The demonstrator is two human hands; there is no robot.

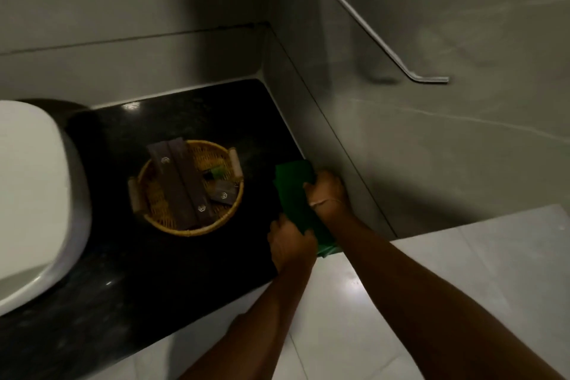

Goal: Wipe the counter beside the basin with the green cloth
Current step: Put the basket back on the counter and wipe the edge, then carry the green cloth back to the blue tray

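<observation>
Both forearms are reaching in; left hand and right hand are each closing on the green cloth, lying on the table right of the wicker basket. Risk: wide strokes knocking the basket toward the basin.

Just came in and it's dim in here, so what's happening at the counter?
A person is working on the black counter to the right of the white basin. Both hands grip a green cloth at the counter's right end, against the wall: the right hand farther back, the left hand at the front edge. A wicker basket of small packets stands between basin and cloth, apart from both.
</observation>
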